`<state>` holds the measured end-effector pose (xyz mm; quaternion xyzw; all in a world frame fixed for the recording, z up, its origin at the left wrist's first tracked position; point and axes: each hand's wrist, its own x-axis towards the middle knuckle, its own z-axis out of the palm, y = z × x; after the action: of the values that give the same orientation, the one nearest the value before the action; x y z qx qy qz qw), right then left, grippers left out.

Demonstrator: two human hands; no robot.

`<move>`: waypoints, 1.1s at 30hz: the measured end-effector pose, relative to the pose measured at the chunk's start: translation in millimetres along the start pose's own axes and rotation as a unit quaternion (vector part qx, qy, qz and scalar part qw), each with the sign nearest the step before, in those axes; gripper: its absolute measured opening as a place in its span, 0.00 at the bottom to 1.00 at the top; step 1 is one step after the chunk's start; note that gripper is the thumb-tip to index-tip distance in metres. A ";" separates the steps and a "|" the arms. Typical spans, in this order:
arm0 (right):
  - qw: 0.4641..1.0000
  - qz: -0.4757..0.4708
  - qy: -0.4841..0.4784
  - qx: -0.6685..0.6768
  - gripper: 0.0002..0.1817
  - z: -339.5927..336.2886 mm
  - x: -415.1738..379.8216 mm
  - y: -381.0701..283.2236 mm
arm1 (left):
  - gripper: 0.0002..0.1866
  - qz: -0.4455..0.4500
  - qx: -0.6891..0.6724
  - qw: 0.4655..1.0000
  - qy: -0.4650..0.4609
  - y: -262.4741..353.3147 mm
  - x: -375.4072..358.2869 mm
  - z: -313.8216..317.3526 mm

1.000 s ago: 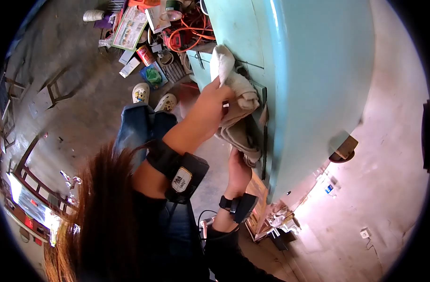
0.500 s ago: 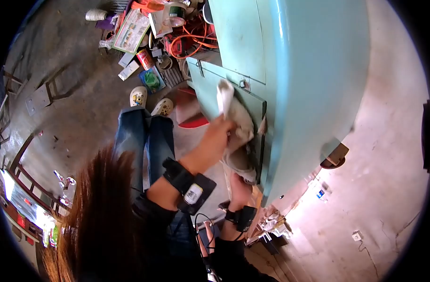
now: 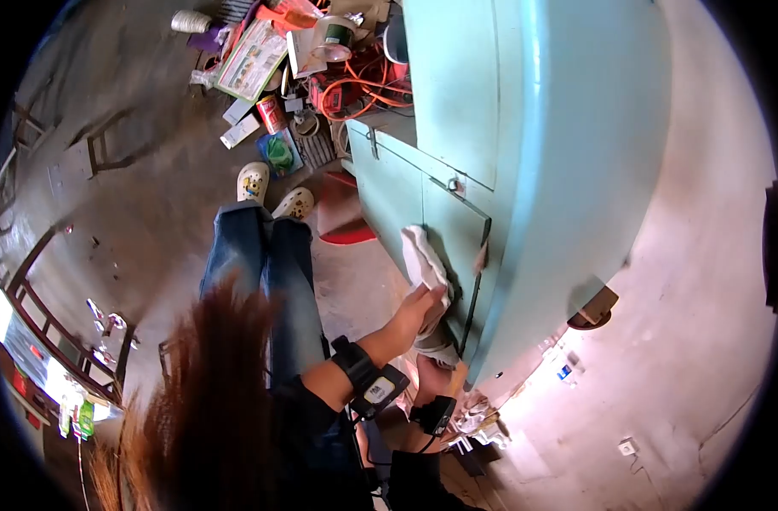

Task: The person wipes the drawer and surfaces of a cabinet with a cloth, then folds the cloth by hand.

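Up against the teal cabinet door (image 3: 444, 230), the left hand (image 3: 416, 308) is gripping a white cloth (image 3: 425, 262) running lengthwise above it; the right hand (image 3: 433, 375) is sitting lower, clutching the cloth's hanging end.

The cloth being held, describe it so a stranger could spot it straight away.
Find the big turquoise cabinet filling the upper right. Low on its hinged door panel, the left hand presses a crumpled off-white cloth against the paint. It is the only pale, soft thing on that smooth turquoise surface.
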<state>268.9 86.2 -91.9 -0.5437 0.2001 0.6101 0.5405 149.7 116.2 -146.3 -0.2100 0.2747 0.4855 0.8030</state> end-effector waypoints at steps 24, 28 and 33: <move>0.998 -0.013 0.033 -0.052 0.22 -75.6 -111.9 -43.2 | 0.16 0.041 0.217 0.969 -0.113 17.5 -66.2 57.9; 0.998 0.024 -0.012 -0.065 0.22 -50.9 -70.8 -25.2 | 0.15 0.293 0.308 0.904 -0.037 32.9 -44.0 56.9; 0.990 0.065 -0.071 -0.100 0.22 -25.2 -46.1 -6.7 | 0.20 0.243 0.359 0.899 -0.056 15.2 -36.1 49.6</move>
<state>277.9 47.1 -57.4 -0.5360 0.1344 0.6981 0.4553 134.2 129.0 -86.3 0.1936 0.4270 0.5448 0.6953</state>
